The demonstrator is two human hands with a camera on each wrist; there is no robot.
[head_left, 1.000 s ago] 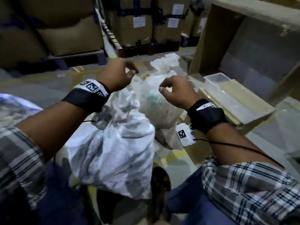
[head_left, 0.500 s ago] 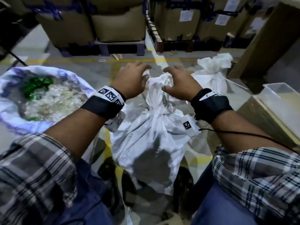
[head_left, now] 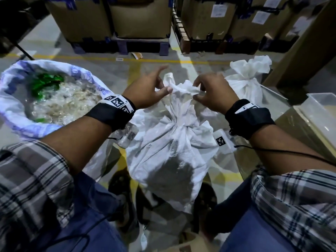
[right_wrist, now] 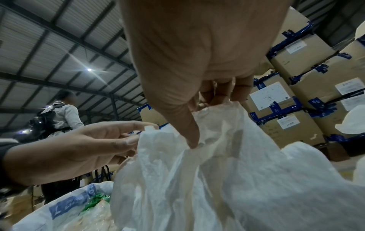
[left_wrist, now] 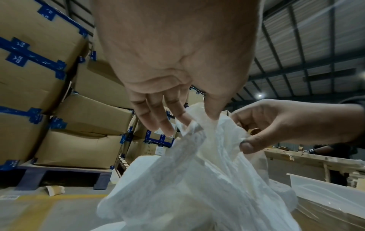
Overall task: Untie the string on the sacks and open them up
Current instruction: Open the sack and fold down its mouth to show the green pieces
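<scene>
While the left sack (head_left: 54, 99) gapes open, both hands, left (head_left: 145, 88) and right (head_left: 212, 93), pinch the middle sack's (head_left: 172, 151) bunched top, its neck and the far sack (head_left: 249, 82) still cinched.

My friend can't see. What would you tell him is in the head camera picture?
Two hands, the left hand and right hand, pinch the bunched top of a tied white sack on a warehouse floor. An open sack of plastic scraps sits left.

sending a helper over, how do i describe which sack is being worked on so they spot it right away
Start at the pallets of cardboard boxes along the back; three sacks stand on the floor before them. It is the middle sack, plain white, neck cinched, between the person's knees. Both hands, left and right, pinch its top, unlike the open blue-printed sack or the tied far sack.
</scene>
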